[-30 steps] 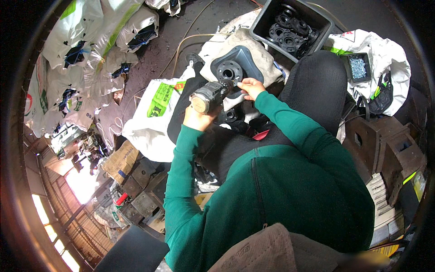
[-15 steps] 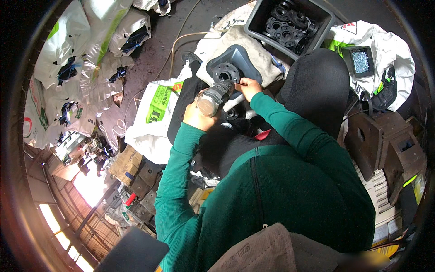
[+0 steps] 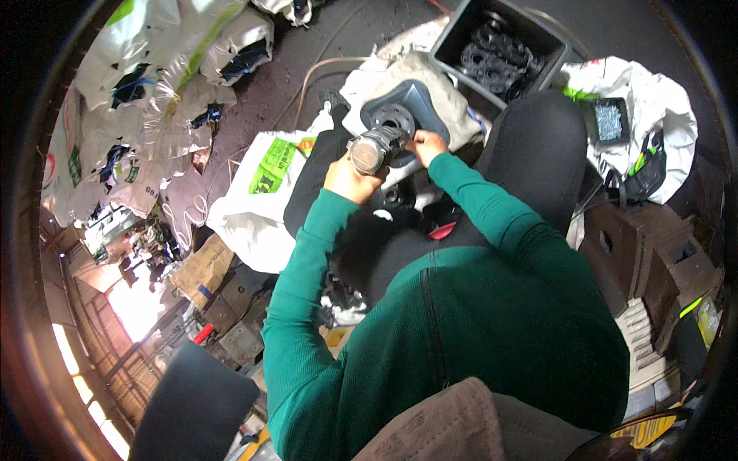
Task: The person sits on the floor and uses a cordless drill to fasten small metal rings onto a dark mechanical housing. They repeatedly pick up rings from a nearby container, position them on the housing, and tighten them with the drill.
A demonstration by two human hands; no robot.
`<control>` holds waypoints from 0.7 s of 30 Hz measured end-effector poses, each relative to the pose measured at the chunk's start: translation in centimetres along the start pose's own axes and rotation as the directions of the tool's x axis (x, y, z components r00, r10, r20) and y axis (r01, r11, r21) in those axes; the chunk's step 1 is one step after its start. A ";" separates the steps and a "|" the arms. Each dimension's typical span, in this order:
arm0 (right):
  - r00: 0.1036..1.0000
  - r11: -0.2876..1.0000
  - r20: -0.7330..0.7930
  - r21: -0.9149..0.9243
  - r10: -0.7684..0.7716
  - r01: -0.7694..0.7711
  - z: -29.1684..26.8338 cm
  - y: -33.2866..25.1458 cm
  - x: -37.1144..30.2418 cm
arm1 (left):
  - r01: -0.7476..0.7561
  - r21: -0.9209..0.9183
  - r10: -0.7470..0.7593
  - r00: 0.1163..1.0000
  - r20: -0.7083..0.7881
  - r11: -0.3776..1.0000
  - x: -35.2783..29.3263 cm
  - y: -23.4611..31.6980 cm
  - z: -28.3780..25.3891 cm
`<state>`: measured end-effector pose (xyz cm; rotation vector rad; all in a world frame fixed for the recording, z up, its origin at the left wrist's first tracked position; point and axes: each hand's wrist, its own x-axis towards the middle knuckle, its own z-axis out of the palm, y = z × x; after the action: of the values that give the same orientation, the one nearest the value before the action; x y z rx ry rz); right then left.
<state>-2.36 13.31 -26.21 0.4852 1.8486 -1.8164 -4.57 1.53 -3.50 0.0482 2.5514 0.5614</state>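
Note:
My left hand is wrapped round a grey cylindrical power tool, its round end facing up toward me. Beyond the tool's far end, a black round flanged part with holes sits in a shallow grey tray in front of my knees. My right hand is closed in a pinch beside the tool's front end, near the tray's rim. Whatever its fingertips hold is too small to make out. Closer to my lap lies another dark round part, partly in shadow.
A deep grey bin of black flanged parts stands beyond my right knee. To its right, a small black box of screws rests on a white sack. White sacks fill the far left. Brown metal blocks stand at right.
The view has shifted slightly. The power tool has come a little nearer to the right hand and covers more of the flanged part. Both hands keep the same grip.

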 end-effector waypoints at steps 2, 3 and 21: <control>0.995 0.992 -0.041 -0.090 -0.093 0.089 0.1 -0.1 0.4 | -0.193 0.131 0.205 0.975 -0.084 0.972 -1.0 0.2 -0.9; 0.996 0.992 -0.044 -0.108 -0.071 0.066 -0.2 -0.1 -0.1 | -0.220 0.215 0.247 0.963 -0.107 0.951 -1.8 0.1 -1.3; 0.687 0.688 -0.510 -0.726 -0.518 -0.020 -44.9 2.9 -2.6 | 0.021 -0.146 -0.053 0.974 -0.221 0.989 -22.3 -7.5 7.1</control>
<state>-3.13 58.31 -27.77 0.6690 3.0778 -0.9365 18.79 -5.75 -1.21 -0.1199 2.7143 0.7722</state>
